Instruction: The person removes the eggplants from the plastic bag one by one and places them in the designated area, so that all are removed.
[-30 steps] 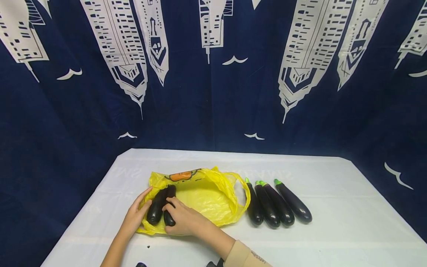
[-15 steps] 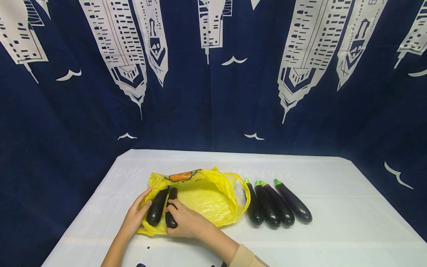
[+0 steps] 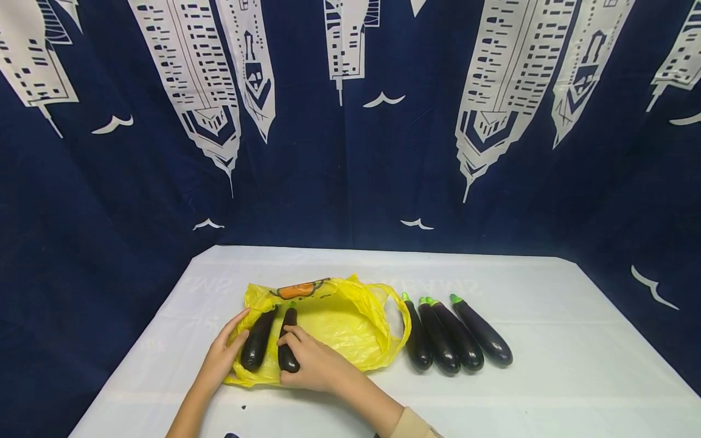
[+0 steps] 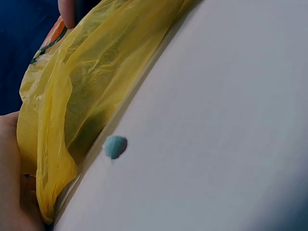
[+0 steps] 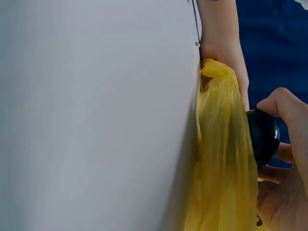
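Inside a yellow plastic bag (image 3: 334,328) lying with its mouth toward me are two eggplants. My right hand (image 3: 309,359) grips one eggplant (image 3: 288,359) near its rounded end, thumb on the near side and fingers over it. To its left, the other eggplant (image 3: 257,347) rests by the bag's left side. My left hand (image 3: 219,356) holds the bag's left edge, its thumb reaching inside. In the right wrist view, the held eggplant's dark end (image 5: 263,137) shows between thumb and fingers, behind the bag's yellow rim (image 5: 224,159). In the left wrist view, the bag (image 4: 103,62) hides most of the left hand.
Right of the bag, several eggplants (image 3: 462,334) lie side by side, green stems pointing away. A bag handle (image 3: 405,316) loops beside the nearest one. A small fragment (image 3: 243,407) is on the white table (image 3: 575,365). A navy patterned curtain (image 3: 350,170) hangs behind.
My right hand has shifted the gripped eggplant slightly right and toward me, widening the gap to the other one; its green stem now shows. The left hand stays put.
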